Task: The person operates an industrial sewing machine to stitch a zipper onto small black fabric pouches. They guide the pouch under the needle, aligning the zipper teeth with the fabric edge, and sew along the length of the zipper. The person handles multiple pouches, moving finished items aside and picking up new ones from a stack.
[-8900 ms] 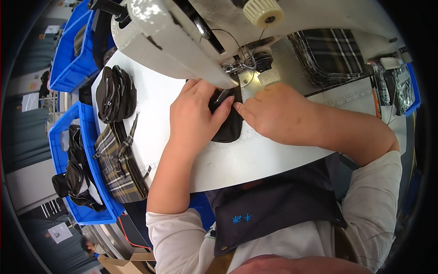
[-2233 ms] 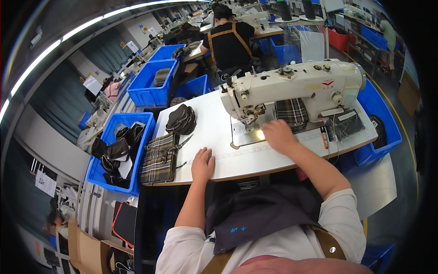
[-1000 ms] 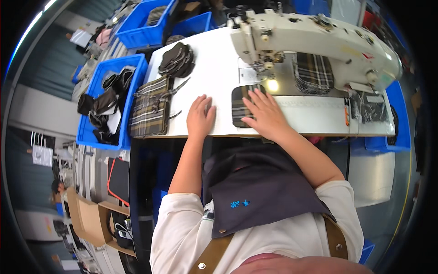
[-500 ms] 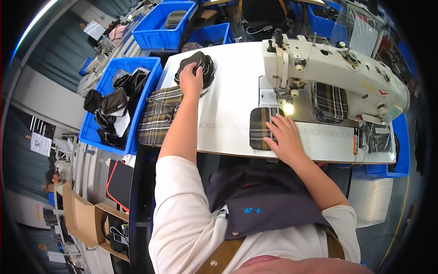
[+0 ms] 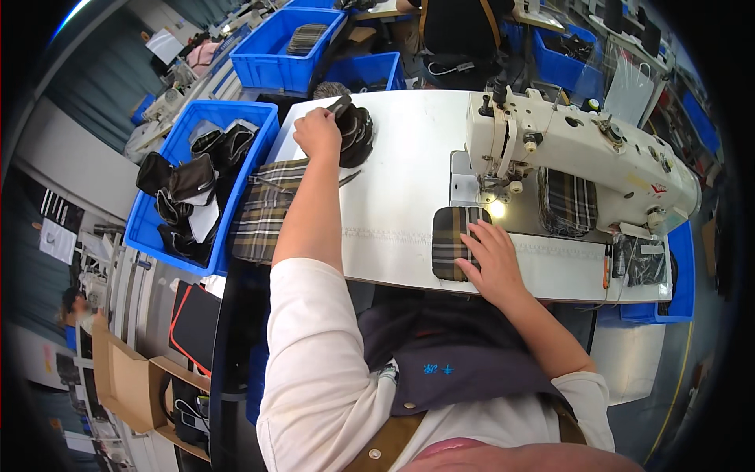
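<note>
At the far left of the white table, my left hand (image 5: 318, 134) pinches the edge of a dark, rounded piece (image 5: 340, 107). It tilts up from a pile of similar dark pieces (image 5: 359, 140); their exact kind is unclear. My right hand (image 5: 494, 263) lies with fingers spread over a plaid fabric panel (image 5: 450, 236) with rounded corners, pressing its right part to the table in front of the sewing machine (image 5: 582, 149). The machine's lamp lights the spot by the needle. Larger plaid cloth pieces (image 5: 271, 208) lie under and beside my left forearm.
A stack of plaid panels (image 5: 568, 203) sits under the machine arm. Left of the table stands a blue bin (image 5: 141, 228) with black pouches. More blue bins (image 5: 275, 71) are behind. A clear bag (image 5: 641, 259) and an orange-handled tool (image 5: 606, 267) lie at right. Another person (image 5: 460, 31) sits beyond.
My left hand has closed on the top dark piece and lifted its edge, moving slightly left. My right hand stays on the plaid panel. The view has shifted a little.
</note>
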{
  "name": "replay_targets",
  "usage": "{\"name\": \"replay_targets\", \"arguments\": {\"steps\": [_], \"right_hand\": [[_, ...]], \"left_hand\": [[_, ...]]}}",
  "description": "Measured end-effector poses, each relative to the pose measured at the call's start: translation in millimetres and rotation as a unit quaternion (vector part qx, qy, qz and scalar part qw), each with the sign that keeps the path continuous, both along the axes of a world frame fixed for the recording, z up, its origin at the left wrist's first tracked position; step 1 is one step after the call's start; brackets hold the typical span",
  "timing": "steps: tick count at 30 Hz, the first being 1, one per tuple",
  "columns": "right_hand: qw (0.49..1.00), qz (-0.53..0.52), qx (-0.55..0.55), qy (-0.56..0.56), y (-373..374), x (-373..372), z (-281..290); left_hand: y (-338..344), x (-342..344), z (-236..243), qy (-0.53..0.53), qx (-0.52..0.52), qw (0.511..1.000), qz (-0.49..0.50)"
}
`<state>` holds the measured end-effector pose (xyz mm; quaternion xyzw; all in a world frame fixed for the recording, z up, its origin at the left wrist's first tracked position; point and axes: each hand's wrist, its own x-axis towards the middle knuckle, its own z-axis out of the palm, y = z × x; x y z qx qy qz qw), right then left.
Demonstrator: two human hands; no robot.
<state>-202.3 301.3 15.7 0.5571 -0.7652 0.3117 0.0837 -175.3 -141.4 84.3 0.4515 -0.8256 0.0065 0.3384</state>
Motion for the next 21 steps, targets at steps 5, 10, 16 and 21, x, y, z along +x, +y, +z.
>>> {"name": "replay_targets", "arguments": {"steps": [5, 10, 16, 21], "right_hand": [[1.0, -0.009, -0.022, 0.005, 1, 0, -3], [0.998, -0.012, -0.054, -0.014, 5, -3, -7], [0.859, 0.088, -0.206, -0.461, 20, 16, -20], [0.702, 0.161, -0.076, -0.69, 38, 37, -12]], "left_hand": [[20, 37, 49, 0.228, 0.119, 0.961, -0.097], [108, 94, 44, 0.354, 0.08, 0.882, -0.302], [260, 173, -14, 0.381, 0.458, 0.709, -0.378], [306, 184, 10, 0.1, 0.524, 0.61, -0.586]]}}
